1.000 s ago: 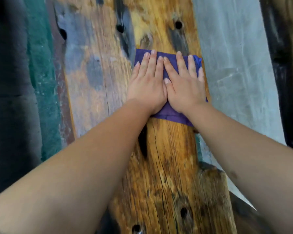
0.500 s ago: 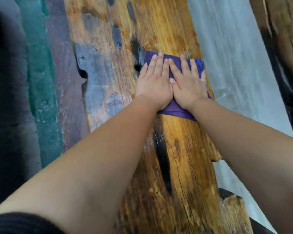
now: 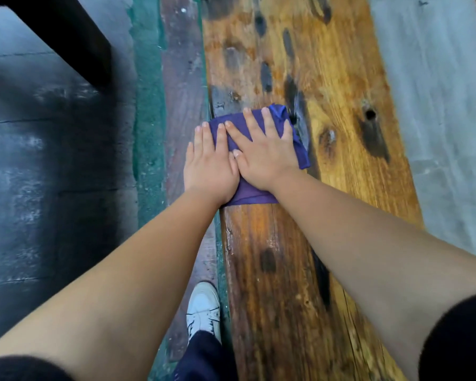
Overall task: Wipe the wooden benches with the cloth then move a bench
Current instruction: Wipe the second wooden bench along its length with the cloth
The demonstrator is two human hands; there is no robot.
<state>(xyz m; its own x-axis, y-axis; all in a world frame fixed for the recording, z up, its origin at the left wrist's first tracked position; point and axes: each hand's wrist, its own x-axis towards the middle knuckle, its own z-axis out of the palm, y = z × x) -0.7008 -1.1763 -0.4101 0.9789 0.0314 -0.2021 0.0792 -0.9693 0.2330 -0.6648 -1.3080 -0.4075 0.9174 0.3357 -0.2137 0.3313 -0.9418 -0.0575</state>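
both hands, left hand [image 3: 210,169] and right hand [image 3: 261,152], fingers straight, flat on folded purple cloth [image 3: 300,149] atop knotty wooden bench [image 3: 349,166]

Both arms stretched forward, hands flat and side by side

The left hand [image 3: 210,167] lies palm down, fingers [image 3: 202,138] straight and close together; the right hand [image 3: 264,155] lies palm down just beside it, fingers spread a little, its thumb touching the left hand's edge; both forearms are bare, with dark sleeves pushed up near the elbows; wrists run nearly straight.
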